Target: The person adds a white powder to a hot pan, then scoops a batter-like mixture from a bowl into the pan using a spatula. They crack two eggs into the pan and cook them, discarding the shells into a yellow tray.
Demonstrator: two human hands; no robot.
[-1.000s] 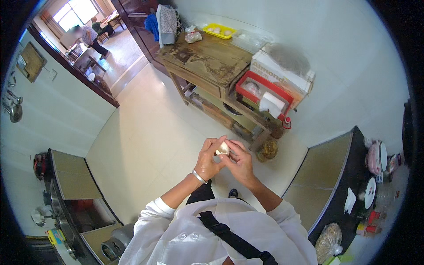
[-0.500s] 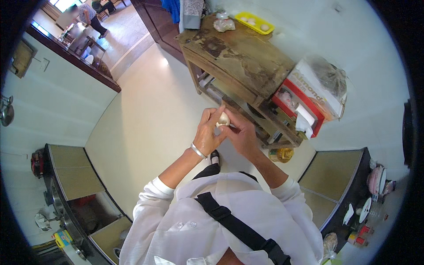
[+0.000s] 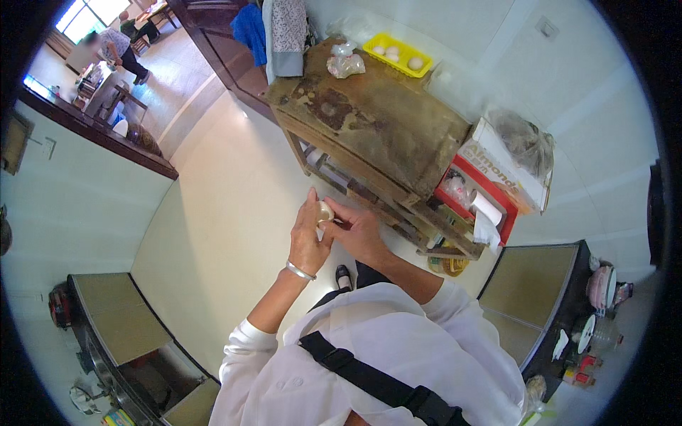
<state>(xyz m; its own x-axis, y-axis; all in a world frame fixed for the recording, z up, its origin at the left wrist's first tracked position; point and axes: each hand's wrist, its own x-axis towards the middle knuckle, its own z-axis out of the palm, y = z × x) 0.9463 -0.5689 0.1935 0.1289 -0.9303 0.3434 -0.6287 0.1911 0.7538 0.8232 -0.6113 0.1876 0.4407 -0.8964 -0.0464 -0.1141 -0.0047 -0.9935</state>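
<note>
Both hands are raised in front of my body, above the pale floor. Between their fingers is a small, pale, rounded thing, partly covered; its exact kind does not show. My left hand, with a silver bracelet at its wrist, closes around one side of it. From the other side my right hand pinches it, thumb and fingers close to those of the left. The wooden table stands just beyond and to the right of my hands, touching neither.
On the table are a yellow tray of eggs, a plastic bag and a red box with a paper roll. Dark-topped cabinets flank me. A doorway at far left shows a person bending by another table.
My view has shifted, so the table and doorway appear slightly differently placed. My hands have moved left in view, still together on the pale rounded thing.
</note>
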